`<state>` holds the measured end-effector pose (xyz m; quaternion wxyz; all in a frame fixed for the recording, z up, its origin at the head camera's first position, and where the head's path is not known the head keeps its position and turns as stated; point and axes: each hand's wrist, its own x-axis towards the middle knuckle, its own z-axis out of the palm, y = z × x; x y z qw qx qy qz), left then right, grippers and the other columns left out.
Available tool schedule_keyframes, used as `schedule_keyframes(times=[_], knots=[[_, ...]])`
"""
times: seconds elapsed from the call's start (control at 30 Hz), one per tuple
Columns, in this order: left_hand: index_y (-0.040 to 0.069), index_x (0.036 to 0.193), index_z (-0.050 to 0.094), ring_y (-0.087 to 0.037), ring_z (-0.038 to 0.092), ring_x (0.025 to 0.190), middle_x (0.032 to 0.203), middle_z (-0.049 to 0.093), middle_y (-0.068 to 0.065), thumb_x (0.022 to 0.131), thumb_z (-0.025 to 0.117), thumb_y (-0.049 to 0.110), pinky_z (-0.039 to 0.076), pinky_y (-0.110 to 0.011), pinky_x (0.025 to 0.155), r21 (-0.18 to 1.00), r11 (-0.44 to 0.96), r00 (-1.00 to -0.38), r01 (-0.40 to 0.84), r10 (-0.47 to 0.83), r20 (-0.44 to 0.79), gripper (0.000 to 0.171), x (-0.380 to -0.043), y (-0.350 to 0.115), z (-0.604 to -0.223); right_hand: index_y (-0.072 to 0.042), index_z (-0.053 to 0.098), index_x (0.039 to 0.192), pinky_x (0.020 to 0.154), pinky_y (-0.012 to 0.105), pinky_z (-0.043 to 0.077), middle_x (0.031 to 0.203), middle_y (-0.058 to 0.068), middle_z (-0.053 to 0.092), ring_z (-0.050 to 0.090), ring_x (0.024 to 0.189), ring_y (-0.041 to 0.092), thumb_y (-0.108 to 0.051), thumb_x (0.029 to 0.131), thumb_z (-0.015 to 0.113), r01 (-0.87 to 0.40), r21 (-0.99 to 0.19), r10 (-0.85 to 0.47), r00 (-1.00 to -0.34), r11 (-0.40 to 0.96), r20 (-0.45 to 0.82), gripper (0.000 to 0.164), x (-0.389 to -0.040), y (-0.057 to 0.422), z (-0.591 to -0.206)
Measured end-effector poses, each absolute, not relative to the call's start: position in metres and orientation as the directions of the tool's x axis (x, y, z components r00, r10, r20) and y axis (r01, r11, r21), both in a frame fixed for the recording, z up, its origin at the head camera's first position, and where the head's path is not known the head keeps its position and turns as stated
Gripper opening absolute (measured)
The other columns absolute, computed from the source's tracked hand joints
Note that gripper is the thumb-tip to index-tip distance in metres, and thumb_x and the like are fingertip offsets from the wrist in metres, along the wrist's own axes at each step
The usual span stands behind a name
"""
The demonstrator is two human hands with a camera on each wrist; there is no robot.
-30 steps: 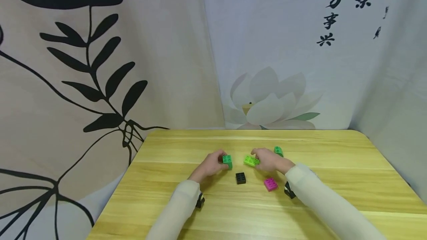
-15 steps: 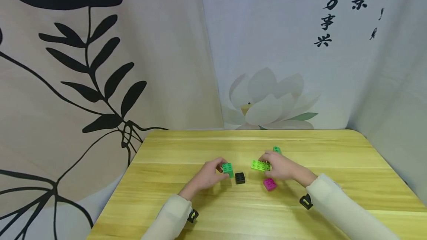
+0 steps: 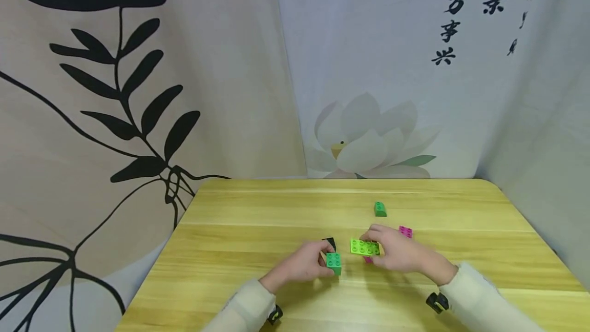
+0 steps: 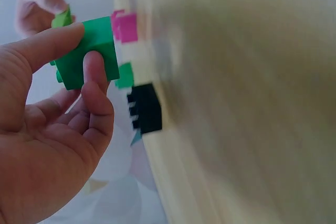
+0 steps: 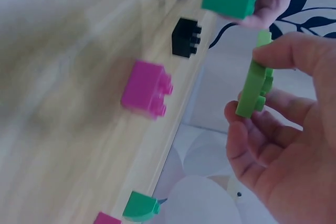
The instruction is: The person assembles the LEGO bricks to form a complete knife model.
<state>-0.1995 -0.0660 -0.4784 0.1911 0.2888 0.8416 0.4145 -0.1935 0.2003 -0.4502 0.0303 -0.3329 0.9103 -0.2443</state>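
My left hand (image 3: 306,263) pinches a deep green building brick (image 3: 334,264) between thumb and fingers, studs up; the left wrist view shows the brick (image 4: 94,40) raised off the table. With fingertips at its ends, my right hand (image 3: 398,250) holds a flat lime green brick (image 3: 363,247), two studs wide, also clear of the tabletop in the right wrist view. The two held bricks are side by side with a gap between them. Behind the left fingers sits a black brick (image 3: 330,242), partly covered. A magenta brick (image 5: 144,88) stands beneath the right hand, mostly hidden in the head view.
Farther back on the wooden table (image 3: 258,199) lies a small green brick (image 3: 380,209) with a curved side. Another magenta brick (image 3: 406,231) shows just beyond the right hand. A printed curtain (image 3: 239,65) hangs behind the table's far edge.
Both hands have come nearer the person with their bricks; the left also moved right toward the lime brick. The second magenta brick, hidden earlier, now shows behind the right hand.
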Motion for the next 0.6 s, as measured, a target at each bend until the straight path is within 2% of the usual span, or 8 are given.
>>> schedule_keyframes(times=[0.3, 0.6], knots=[[0.006, 0.099, 0.058, -0.002, 0.057, 0.064, 0.086, 0.058, 0.004, 0.075, 0.078, 0.002, 0.049, -0.018, 0.054, 0.784, 0.504, -0.731, 0.363, 0.675, -0.095, 0.032, -0.194, -0.046, -0.486, -0.015, 0.061, 0.113, 0.08, 0.029, 0.05, 0.105, -0.011, 0.057, 0.055, 0.095, 0.007, -0.006, 0.078, 0.072, -0.655, -0.495, -0.674, -0.718, 0.571, 0.172, 0.037, -0.174, 0.193, -0.462], [0.006, 0.1, 0.06, 0.0, 0.055, 0.064, 0.088, 0.059, 0.005, 0.073, 0.081, 0.005, 0.048, -0.016, 0.055, 0.723, 0.562, -0.744, 0.402, 0.661, -0.1, 0.034, -0.192, -0.038, -0.49, -0.015, 0.062, 0.107, 0.077, 0.028, 0.05, 0.102, -0.01, 0.057, 0.055, 0.092, 0.006, -0.006, 0.078, 0.072, -0.701, -0.489, -0.698, -0.678, 0.518, 0.233, 0.032, -0.169, 0.184, -0.474]])
